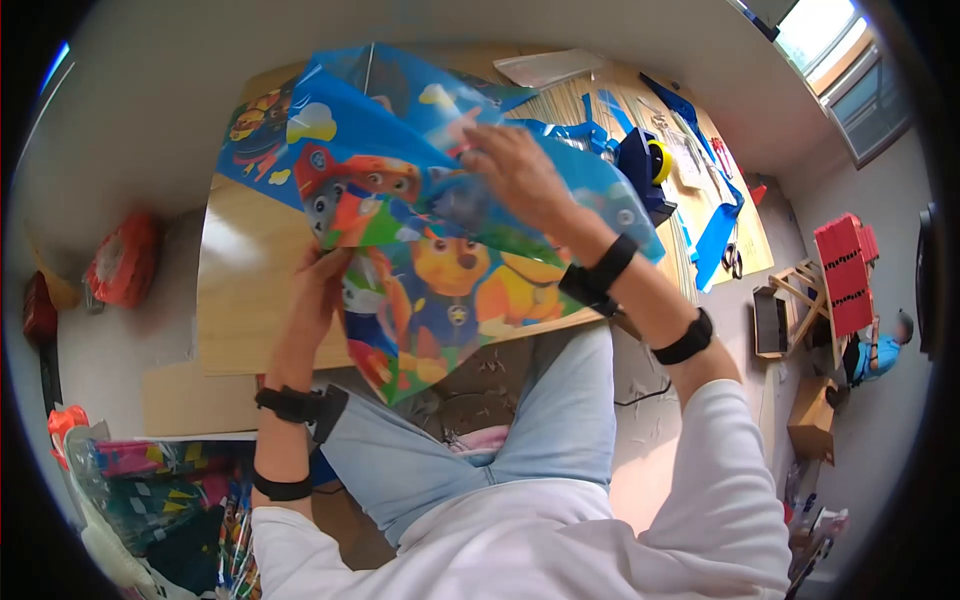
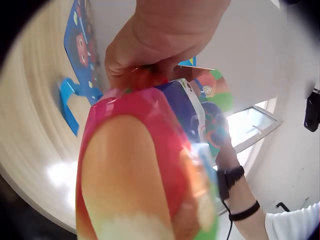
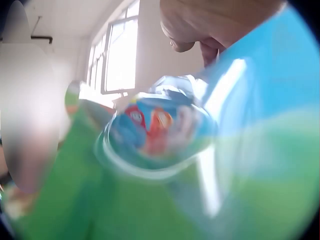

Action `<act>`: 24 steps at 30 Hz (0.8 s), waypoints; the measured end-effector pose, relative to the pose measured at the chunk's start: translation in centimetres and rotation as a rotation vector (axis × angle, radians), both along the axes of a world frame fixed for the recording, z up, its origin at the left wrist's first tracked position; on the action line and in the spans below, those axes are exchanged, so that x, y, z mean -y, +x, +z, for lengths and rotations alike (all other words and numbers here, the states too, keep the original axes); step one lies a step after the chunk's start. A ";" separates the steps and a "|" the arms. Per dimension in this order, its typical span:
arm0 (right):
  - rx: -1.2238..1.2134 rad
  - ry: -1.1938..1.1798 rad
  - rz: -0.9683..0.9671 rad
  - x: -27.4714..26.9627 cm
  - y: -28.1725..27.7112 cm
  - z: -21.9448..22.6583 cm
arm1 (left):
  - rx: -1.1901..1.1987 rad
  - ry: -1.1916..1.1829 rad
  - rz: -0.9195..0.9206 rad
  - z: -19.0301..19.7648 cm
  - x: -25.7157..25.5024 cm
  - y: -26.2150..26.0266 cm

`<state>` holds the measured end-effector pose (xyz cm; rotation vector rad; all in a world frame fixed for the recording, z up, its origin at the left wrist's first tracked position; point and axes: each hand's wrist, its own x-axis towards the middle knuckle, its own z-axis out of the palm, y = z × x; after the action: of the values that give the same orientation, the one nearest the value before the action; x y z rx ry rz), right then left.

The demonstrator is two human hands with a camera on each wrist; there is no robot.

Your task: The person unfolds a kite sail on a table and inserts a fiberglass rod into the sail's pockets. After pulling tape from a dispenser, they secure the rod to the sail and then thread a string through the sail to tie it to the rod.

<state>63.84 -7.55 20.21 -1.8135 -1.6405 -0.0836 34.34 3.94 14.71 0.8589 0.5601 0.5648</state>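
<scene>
A large glossy sheet printed with cartoon dogs (image 1: 450, 270) is held up over the table in the head view, folded and bent. My left hand (image 1: 322, 285) pinches its lower left part; in the left wrist view the fingers of that hand (image 2: 165, 40) grip the bunched sheet (image 2: 125, 165). At the sheet's upper right, my right hand (image 1: 520, 175) lies over the blue part, blurred. The right wrist view shows that hand (image 3: 220, 22) at the edge of the shiny sheet (image 3: 250, 165), its fingertips partly hidden.
On the wooden table (image 1: 240, 320) are another printed sheet (image 1: 260, 130), a blue tape dispenser (image 1: 640, 165), blue strips (image 1: 718, 240), scissors (image 1: 733, 262) and a clear bag (image 1: 545, 68). Colourful packages (image 1: 160, 500) lie at lower left. Another person (image 1: 880, 350) is at far right.
</scene>
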 end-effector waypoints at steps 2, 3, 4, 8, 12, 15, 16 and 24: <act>0.069 -0.174 -0.097 2.3 -1.4 -4.9 | -0.096 -0.017 -0.100 -2.1 -2.9 -1.0; 0.132 -0.232 -0.155 3.2 -1.7 -7.5 | -0.229 0.045 -0.090 -3.0 -4.1 -1.4; 0.195 -0.291 -0.209 3.8 -1.8 -10.2 | -0.360 0.110 -0.078 -3.8 -5.2 -1.7; 0.215 -0.418 -0.336 6.1 -3.4 -14.1 | -0.823 0.654 0.289 -5.6 -8.3 -4.1; 0.100 -0.457 -0.324 5.6 -3.4 -13.8 | -0.788 1.744 0.274 0.1 -1.4 -2.7; 0.116 -0.382 -0.332 5.8 -3.3 -14.5 | -0.936 1.865 0.149 0.8 1.1 -1.9; 0.118 -0.426 -0.327 5.9 -3.0 -14.4 | -1.036 1.602 0.176 -0.1 0.6 -2.4; 0.122 -0.328 -0.312 7.3 -2.3 -14.3 | -0.784 0.230 0.686 -9.2 -16.9 -15.9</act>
<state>61.50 -14.86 5.94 -2.3480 -1.5061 -0.0672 18.41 20.89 5.55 1.1029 1.5621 0.9226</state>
